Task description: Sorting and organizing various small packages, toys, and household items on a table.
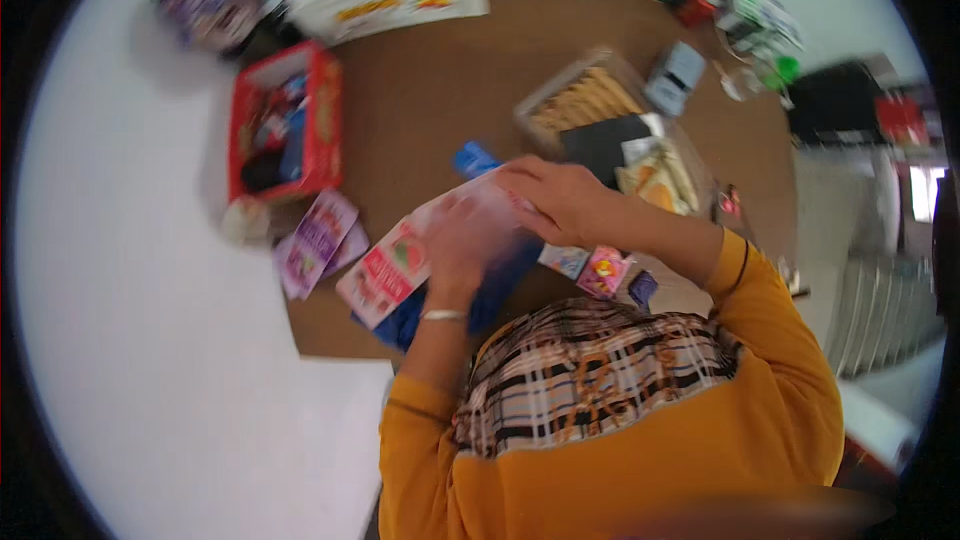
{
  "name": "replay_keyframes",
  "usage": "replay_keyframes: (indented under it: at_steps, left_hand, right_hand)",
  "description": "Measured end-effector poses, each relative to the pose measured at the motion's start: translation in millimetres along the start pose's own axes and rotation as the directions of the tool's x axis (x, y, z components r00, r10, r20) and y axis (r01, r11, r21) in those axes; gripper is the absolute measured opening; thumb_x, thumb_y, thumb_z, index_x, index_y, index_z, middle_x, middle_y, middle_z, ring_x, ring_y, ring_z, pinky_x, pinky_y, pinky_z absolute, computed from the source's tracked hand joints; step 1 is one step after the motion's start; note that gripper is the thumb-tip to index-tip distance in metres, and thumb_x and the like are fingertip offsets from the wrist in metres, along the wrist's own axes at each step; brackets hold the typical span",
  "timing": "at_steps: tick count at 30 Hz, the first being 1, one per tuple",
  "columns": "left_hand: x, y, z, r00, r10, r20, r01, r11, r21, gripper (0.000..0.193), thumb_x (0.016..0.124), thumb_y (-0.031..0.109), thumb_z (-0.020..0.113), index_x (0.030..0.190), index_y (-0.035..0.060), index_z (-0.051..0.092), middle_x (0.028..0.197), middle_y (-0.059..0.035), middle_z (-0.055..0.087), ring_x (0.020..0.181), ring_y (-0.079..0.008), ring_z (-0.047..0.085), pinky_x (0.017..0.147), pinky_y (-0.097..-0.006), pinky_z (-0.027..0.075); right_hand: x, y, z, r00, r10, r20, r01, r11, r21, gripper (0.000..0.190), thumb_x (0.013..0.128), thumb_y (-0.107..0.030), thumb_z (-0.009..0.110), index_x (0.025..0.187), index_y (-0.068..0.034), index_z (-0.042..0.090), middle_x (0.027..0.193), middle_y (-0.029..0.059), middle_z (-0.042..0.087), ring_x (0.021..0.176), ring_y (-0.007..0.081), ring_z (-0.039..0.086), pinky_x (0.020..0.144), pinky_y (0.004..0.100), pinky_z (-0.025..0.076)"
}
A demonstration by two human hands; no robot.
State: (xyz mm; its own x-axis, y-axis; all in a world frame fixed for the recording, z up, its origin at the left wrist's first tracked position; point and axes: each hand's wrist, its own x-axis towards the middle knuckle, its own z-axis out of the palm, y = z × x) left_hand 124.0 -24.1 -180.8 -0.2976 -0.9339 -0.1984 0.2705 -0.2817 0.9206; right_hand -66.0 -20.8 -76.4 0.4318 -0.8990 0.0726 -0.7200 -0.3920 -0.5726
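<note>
A pink and white printed carton lies slantwise over a dark blue cloth near the table's front edge. My left hand, blurred, rests over the middle of the carton; its fingertips are unclear. Around the carton's far right end my right hand is closed, with the thumb on the near side. Just beyond the carton lies a small blue packet. Two purple printed packets overlap to the left. Close to my right forearm are a pink packet and a small dark purple packet.
A red box of mixed items stands at the left. A white printed box is at the back. A clear plastic container holds tan sticks and packets, beside a light blue device. The brown table meets a white wall at left.
</note>
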Motion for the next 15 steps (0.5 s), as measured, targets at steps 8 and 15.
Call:
replay_keyframes:
  at_steps: [8, 15]
  left_hand:
    - [4.1, -18.3, -11.7, 0.932, -0.037, -0.360, 0.190, 0.896, 0.400, 0.059, 0.080, -0.001, 0.049, 0.135, -0.0036, 0.028, 0.101, -0.0148, 0.054, 0.070, -0.0167, 0.055, 0.057, -0.0256, 0.049]
    - [-6.5, -54.9, -33.0, 0.941, 0.318, -0.119, -0.030, 0.425, 0.905, 0.065, 0.073, 0.013, 0.053, 0.129, -0.0111, 0.033, 0.114, -0.0264, 0.049, 0.108, -0.0360, 0.047, 0.099, -0.0420, 0.032]
  right_hand:
    - [-32.8, 244.3, -148.2, 0.607, 0.155, -0.779, -0.616, 0.711, -0.339, 0.058, 0.077, -0.033, 0.063, 0.126, -0.008, 0.046, 0.119, 0.0182, 0.051, 0.102, 0.0367, 0.054, 0.084, 0.0434, 0.046]
    - [-67.2, 293.8, -110.1, 0.158, 0.838, -0.522, -0.929, 0.306, 0.209, 0.082, 0.071, -0.039, 0.066, 0.138, -0.014, 0.026, 0.137, 0.0280, 0.024, 0.111, 0.0471, 0.046, 0.091, 0.0456, 0.043]
